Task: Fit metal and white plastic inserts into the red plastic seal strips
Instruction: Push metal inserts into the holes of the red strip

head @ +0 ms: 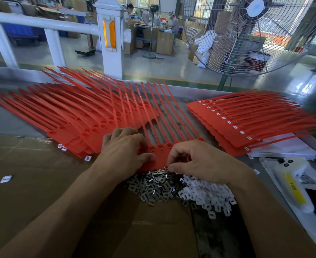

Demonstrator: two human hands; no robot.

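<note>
The left hand (124,147) lies on the flag end of a joined set of red seal strips (159,155) at the middle of the bench (183,95), thumb pressing it, fingers curled over its top edge; the right hand (196,161) has its fingers bent at the set's right edge, and whether it pinches an insert I cannot tell; just below lie a heap of metal inserts (153,189) and, touching it on the right, white plastic inserts (209,194); unfilled strips (69,112) fan left, filled strips (246,123) are stacked right.
</note>
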